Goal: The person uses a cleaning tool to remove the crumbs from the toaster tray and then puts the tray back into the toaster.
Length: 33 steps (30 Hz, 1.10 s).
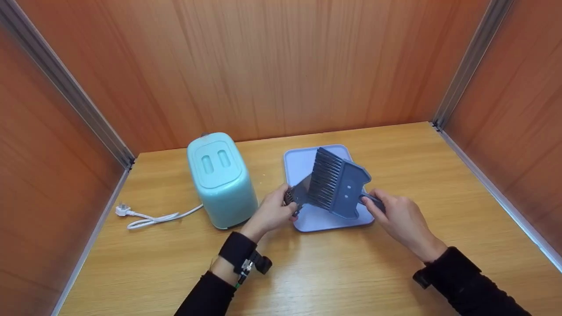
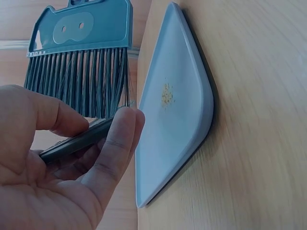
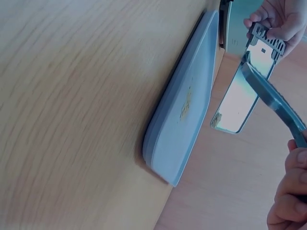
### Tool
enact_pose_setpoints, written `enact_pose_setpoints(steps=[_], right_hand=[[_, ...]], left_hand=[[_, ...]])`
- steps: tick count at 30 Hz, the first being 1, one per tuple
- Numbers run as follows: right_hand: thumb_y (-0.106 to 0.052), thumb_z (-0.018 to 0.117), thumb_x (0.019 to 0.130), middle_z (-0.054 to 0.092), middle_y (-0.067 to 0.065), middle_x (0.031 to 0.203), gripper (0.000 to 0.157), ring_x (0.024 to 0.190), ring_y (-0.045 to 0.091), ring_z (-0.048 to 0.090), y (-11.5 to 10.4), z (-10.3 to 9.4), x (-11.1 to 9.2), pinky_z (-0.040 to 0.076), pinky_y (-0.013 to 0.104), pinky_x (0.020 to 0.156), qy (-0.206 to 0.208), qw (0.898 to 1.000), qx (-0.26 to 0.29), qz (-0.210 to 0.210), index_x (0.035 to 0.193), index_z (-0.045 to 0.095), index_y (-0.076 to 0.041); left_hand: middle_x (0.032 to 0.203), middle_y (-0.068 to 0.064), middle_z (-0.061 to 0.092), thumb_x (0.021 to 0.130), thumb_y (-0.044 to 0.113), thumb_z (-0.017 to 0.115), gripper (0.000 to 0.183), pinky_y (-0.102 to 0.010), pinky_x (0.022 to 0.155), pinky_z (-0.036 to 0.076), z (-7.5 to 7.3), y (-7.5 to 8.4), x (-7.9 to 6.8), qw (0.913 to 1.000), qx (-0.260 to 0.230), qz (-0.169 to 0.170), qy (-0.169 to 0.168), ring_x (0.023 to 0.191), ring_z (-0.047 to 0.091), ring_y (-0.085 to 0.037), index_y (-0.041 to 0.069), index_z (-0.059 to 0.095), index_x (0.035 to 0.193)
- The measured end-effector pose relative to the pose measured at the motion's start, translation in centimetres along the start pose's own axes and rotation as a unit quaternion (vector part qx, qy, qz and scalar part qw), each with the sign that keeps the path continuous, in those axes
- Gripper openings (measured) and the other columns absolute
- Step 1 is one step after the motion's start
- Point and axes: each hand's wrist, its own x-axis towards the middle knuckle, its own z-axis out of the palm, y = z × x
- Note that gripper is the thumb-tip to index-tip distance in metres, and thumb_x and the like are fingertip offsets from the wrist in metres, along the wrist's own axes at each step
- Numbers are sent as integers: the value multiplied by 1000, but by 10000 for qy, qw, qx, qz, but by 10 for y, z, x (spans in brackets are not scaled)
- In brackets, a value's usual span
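In the head view my left hand [image 1: 268, 214] pinches a toaster crumb tray [image 1: 300, 191] by its slotted dark end. The right wrist view shows its shiny metal face [image 3: 237, 98], tilted, with crumbs [image 3: 217, 120] gathered at the far corner. My right hand [image 1: 406, 221] grips the handle of a blue-grey hand brush [image 1: 349, 188]. The brush's dark bristles [image 2: 76, 79] overlap the crumb tray in the head view. Beneath both lies a lavender tray [image 1: 298, 159] with a small patch of crumbs [image 2: 167, 96] on it.
A mint-green toaster [image 1: 226, 180] stands left of the lavender tray. Its white cord [image 1: 151, 220] lies folded on the wooden table [image 1: 307, 272], with the plug [image 1: 123, 210] near the left edge. Wood-grain panels [image 1: 281, 70] enclose the back and both sides.
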Motion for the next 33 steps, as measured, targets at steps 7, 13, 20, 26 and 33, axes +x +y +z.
enact_pose_setpoints(steps=[7,13,20,26,33], right_hand=[[-24,69,107,70,0,77,16,63,10,56,6,-5,1,44,19,53,76,9997,210,55,100,70,-9],[-26,70,106,77,2,86,15,66,8,59,1,0,-3,48,19,55,-276,9990,344,-15,102,71,-12],[-27,70,106,73,-1,79,17,64,7,56,5,4,-2,43,19,54,-210,9998,-47,11,101,71,-11],[-26,69,107,58,-3,68,19,59,10,51,19,3,0,35,21,52,57,9986,-531,6,99,70,-8],[-28,66,108,55,0,68,23,57,14,51,26,-4,1,33,23,51,55,9962,-833,253,105,69,-5]], left_hand=[[115,-19,70,101,4,58,33,-39,78,67,0,0,1,9997,200,-119,12,87,73,-21,5,58,134],[109,-14,68,100,6,61,24,-31,72,64,2,1,-1,9980,611,-56,137,88,70,-21,10,60,123],[106,-12,68,98,8,64,21,-31,70,62,2,3,-2,9958,894,129,131,89,68,-22,10,60,119],[103,-11,68,98,8,63,22,-29,68,60,1,3,-6,9954,923,239,100,87,67,-21,10,61,120],[108,-11,69,99,8,64,24,-31,70,61,1,2,-6,9960,875,143,-58,89,68,-21,10,60,123]])
